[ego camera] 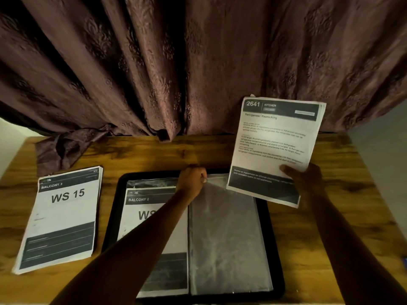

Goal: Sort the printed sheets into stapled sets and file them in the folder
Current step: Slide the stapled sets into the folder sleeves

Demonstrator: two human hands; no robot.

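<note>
A black folder (274, 221) lies open on the wooden table. Its left sleeve holds a set headed "BALCONY 2" (152, 199). The right-hand clear sleeve (226, 236) has no paper in it. My left hand (192, 180) reaches across and pinches the top edge of that clear sleeve. My right hand (305, 176) holds a set of sheets headed "2641 KITCHEN" (273, 146) by its lower right part, raised above the folder's upper right corner. Another set, "BALCONY 3 / WS 15" (63, 216), lies flat to the left of the folder.
A brown patterned curtain (198, 62) hangs along the table's far edge, with a fold (59, 150) draped on the table's far left. The wooden table (330, 249) shows bare to the right of the folder. A small blue object (404, 260) sits at the right edge.
</note>
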